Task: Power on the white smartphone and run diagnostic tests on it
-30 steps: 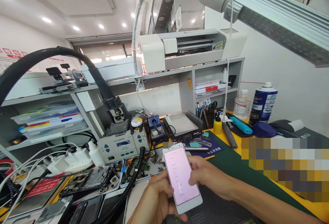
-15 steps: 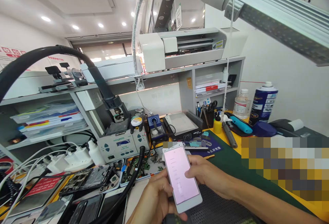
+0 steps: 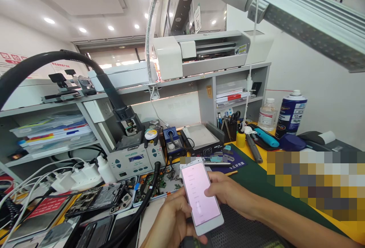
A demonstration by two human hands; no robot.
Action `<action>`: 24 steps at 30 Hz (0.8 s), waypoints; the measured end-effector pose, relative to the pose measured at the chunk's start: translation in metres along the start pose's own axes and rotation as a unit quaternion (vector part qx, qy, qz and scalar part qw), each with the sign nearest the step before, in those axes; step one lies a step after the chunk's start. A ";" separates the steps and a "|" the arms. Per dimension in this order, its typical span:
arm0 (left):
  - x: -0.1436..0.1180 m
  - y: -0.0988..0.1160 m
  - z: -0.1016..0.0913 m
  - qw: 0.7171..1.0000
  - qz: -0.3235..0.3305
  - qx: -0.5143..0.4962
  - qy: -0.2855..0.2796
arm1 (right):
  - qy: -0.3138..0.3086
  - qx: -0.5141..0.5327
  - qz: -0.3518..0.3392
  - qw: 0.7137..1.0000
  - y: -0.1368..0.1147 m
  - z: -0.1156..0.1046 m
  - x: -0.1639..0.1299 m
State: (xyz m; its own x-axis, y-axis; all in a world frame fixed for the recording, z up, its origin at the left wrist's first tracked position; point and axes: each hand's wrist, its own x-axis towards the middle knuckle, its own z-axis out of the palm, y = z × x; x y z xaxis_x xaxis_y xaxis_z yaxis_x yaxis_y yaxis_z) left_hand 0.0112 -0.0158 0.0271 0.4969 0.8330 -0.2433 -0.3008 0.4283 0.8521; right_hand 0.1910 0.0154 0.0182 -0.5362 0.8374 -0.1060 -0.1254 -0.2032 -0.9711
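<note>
Far left there's a tangle of white chargers (image 3: 88, 175) and cables, with some opened-up phones (image 3: 105, 196) lying near them on the yellow desk (image 3: 352, 232). Then a tray (image 3: 169, 188) of little circuit boards, black hose (image 3: 148, 194) across the front. The left hand (image 3: 174, 210)'s curled snug around a white phone (image 3: 202, 196) by its lower left side, tilted up over a dark mesh mat (image 3: 235, 225), screen lit pinkish. The right hand (image 3: 229, 193)'s half closed on the other edge, thumb over the screen; can't tell if it's actually pressing. Farther right, a clear bottle (image 3: 267, 116) stands beside a blue spray can (image 3: 291, 115).
</note>
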 end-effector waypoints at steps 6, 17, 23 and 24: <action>0.000 0.000 -0.001 1.000 -0.005 -0.003 0.000 | 0.000 0.004 0.000 1.000 0.000 0.000 -0.001; 0.002 -0.002 -0.003 1.000 -0.009 0.005 0.003 | 0.008 0.003 0.005 1.000 0.001 0.000 -0.001; 0.003 -0.002 -0.004 1.000 -0.012 0.001 0.002 | 0.001 0.016 0.007 1.000 -0.001 0.001 -0.001; 0.003 -0.002 -0.004 1.000 -0.013 0.001 0.003 | 0.001 0.017 0.007 1.000 -0.001 0.001 -0.001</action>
State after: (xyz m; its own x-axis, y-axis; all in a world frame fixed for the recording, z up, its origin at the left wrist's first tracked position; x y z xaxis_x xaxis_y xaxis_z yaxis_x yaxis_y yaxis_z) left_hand 0.0102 -0.0130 0.0229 0.4995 0.8236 -0.2686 -0.2863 0.4496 0.8461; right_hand 0.1909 0.0145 0.0195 -0.5361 0.8354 -0.1210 -0.1464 -0.2331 -0.9614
